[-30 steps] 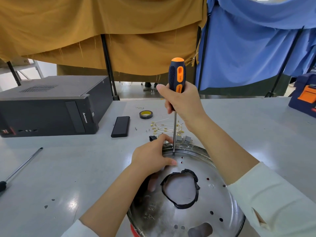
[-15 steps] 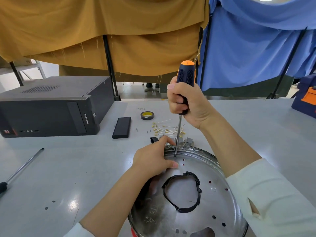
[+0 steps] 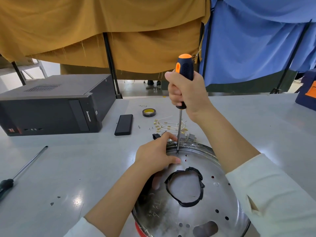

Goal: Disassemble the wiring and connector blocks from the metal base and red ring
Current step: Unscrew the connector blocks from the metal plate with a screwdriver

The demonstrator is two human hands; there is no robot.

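Observation:
The round metal base (image 3: 210, 211) lies in front of me, with a loop of black tape (image 3: 184, 187) round its centre hole. A sliver of the red ring (image 3: 139, 229) shows under its near left edge. My right hand (image 3: 186, 93) grips the black-and-orange screwdriver (image 3: 183, 69) upright, its tip set in a hole near the base's far rim. My left hand (image 3: 155, 156) grips that far left rim, thumb on top of the plate. Beyond the rim lie grey connector blocks (image 3: 190, 137) and loose white wires with brass terminals (image 3: 166, 125).
A black computer case (image 3: 51, 106) stands at the left. A black phone-like slab (image 3: 124, 124) and a tape roll (image 3: 149, 112) lie beyond the base. A second long screwdriver (image 3: 22, 170) lies at the left edge. A blue-and-orange case (image 3: 307, 91) sits far right.
My right hand has regripped and turned the screwdriver handle while the tip stays in the same hole. My left hand keeps its hold on the rim.

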